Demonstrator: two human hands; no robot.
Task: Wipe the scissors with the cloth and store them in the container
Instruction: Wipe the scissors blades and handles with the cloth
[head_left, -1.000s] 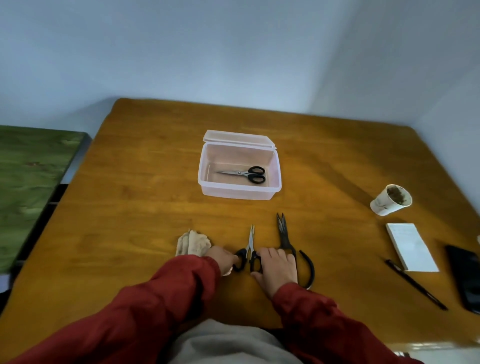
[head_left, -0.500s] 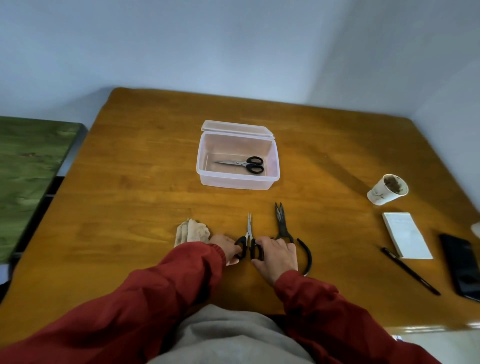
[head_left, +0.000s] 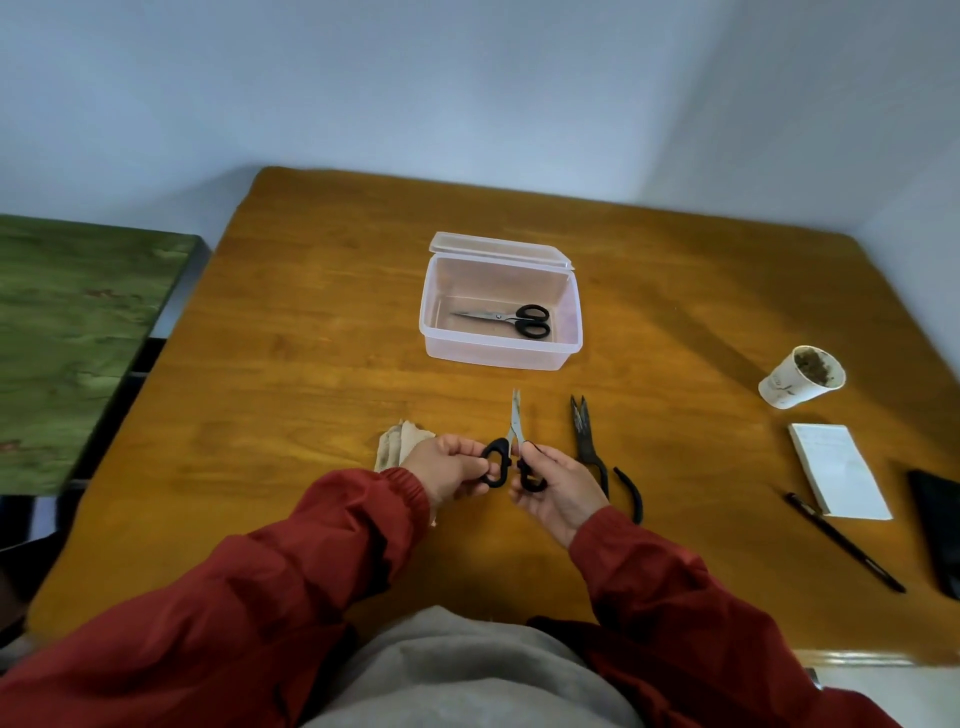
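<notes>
A varnished orange-brown table (head_left: 311, 338) sits in a corner of pale walls (head_left: 467, 93); a green-topped surface (head_left: 78, 338) adjoins at nine o'clock; near the front edge the left hand (head_left: 449, 467) and right hand (head_left: 561, 493) each grip one black loop of the small scissors (head_left: 515, 431), blades toward twelve; the cloth (head_left: 397, 447) lies just beside at nine; the open container (head_left: 498, 358) at twelve holds another pair (head_left: 506, 318).
</notes>
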